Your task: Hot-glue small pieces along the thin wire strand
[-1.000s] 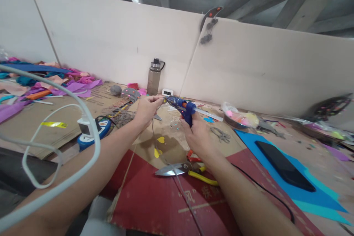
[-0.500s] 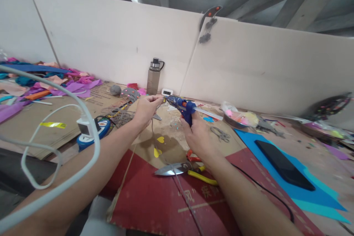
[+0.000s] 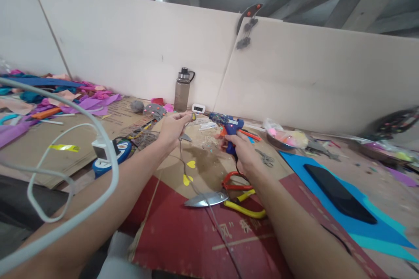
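Note:
My left hand [image 3: 173, 130] pinches a small yellow piece [image 3: 194, 117] at its fingertips, with a grey cord [image 3: 182, 157] hanging below. My right hand [image 3: 240, 146] is wrapped round the grip of a blue glue gun [image 3: 231, 126], whose nozzle points left, a short gap from the yellow piece. Two yellow hearts [image 3: 187, 179] lie on the cardboard beside the cord. Scissors with red and yellow handles [image 3: 244, 211] lie below my right hand, the cord crossing their blade.
A bottle [image 3: 182, 91] and a small white clock [image 3: 198, 108] stand at the back. Blue sheets [image 3: 294, 163] with a black phone [image 3: 338, 194] lie right. Small grey scissors [image 3: 266, 158] are near my right hand. A white cable [image 3: 114, 161] loops across the left, near a power strip [image 3: 113, 159].
My right hand has moved the glue gun right, away from the yellow piece in my left hand. The large scissors' handles show more fully. My left hand has hardly moved.

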### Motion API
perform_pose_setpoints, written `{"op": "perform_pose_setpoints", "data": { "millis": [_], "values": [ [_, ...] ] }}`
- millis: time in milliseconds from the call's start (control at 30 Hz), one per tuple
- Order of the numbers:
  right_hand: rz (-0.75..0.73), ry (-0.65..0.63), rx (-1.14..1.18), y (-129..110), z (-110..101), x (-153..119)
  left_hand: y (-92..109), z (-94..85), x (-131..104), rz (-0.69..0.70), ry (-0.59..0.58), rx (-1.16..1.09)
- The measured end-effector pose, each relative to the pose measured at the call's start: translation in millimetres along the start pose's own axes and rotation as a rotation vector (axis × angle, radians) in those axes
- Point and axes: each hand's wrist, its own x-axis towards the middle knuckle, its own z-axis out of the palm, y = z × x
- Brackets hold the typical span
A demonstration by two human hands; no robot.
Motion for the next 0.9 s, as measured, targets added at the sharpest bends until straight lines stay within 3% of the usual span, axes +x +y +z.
{"op": "perform_pose_setpoints", "data": {
  "millis": [133, 300, 400, 467, 533, 633, 733, 800, 900],
  "values": [
    [-0.036, 0.126, -0.416, 19, -17, 23, 0, 2.9, -5, 0.178, -0.006, 0.169],
    [-0.093, 0.141, -0.569, 30, -40, 39, -1, 3.5, -8, 0.407, -0.021, 0.465],
    [-0.25, 0.25, -0.664, 19, -42, 32, 1, 2.7, -10, 0.534, 0.005, 0.586],
    [-0.447, 0.347, -0.721, 6, -30, 21, 4, 2.4, -11, 0.627, 0.027, 0.661],
    [-0.496, 0.266, -0.637, -7, -7, 10, 7, 2.2, -13, 0.689, 0.025, 0.714],
    [-0.325, 0.009, -0.224, -16, 35, 0, 9, 1.0, -13, 0.725, 0.008, 0.725],
    [-0.113, -0.136, 0.083, -17, 63, 2, 9, -0.1, -13, 0.728, 0.025, 0.696],
    [-0.061, -0.121, 0.117, -15, 70, 6, 9, 0.2, -13, 0.695, 0.044, 0.671],
    [-0.222, 0.005, -0.067, -14, 66, 10, 9, 2.6, -14, 0.576, 0.059, 0.592]
  ]
}}
